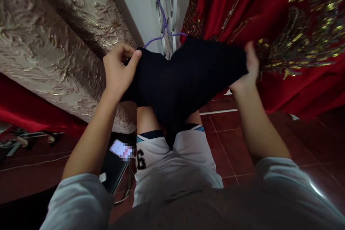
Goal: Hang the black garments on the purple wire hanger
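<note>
A dark navy shirt (185, 75) hangs in front of me on a purple hanger (163, 18), its neckline dipping around the hanger's middle. The hanger's upper part is against a white metal rack (171, 3). My left hand (120, 66) pinches the cloth at the left shoulder between thumb and fingers. At the far right end of the shirt, my right hand (249, 68) holds the sleeve edge, slightly blurred, with its fingers partly hidden behind the cloth. Between the two hands the fabric is spread sideways, and its lower part droops over my legs.
Beige embossed fabric (67, 43) hangs on the left. Red cloth with gold sequins (296, 36) hangs close by my right hand. Below left, a lit phone (120, 148) lies on a dark surface (114, 170), with a white cable nearby. The floor is red tile (226, 143).
</note>
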Action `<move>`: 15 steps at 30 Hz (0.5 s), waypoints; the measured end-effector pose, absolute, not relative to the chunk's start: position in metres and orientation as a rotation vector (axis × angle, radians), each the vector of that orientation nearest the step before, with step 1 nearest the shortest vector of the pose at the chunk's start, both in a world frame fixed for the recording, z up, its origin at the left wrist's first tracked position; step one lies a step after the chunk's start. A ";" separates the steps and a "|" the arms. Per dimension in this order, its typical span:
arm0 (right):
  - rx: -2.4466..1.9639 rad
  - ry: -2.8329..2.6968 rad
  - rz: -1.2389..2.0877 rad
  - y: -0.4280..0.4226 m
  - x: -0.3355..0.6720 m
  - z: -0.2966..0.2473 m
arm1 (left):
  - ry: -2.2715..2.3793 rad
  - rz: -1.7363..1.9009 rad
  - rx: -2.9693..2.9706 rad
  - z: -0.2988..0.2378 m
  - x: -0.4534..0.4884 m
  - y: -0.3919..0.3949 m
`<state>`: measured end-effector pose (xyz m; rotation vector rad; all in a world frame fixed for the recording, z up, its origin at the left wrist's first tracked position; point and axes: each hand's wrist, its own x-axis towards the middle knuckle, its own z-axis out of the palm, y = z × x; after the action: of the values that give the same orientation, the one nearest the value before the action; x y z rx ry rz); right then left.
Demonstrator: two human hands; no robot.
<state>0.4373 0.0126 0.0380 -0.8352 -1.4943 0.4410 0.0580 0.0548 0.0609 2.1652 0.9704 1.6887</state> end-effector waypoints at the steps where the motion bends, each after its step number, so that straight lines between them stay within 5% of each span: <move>1: -0.849 -1.442 0.526 0.010 0.441 0.047 | 0.982 1.694 2.172 0.061 0.061 0.057; 7: -1.054 -1.425 0.563 -0.021 0.407 0.086 | 1.034 1.711 2.211 0.060 0.070 0.084; 12: -0.784 -2.047 1.031 -0.028 0.371 0.036 | 0.975 1.660 2.251 0.049 0.068 0.071; 15: -0.951 -2.183 0.626 -0.014 0.354 -0.001 | 0.835 1.620 2.276 0.049 0.084 0.036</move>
<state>0.3541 -0.0137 -0.0012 -0.9513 -2.1832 0.6257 0.0843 0.0363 0.0485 2.2760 0.8349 1.6204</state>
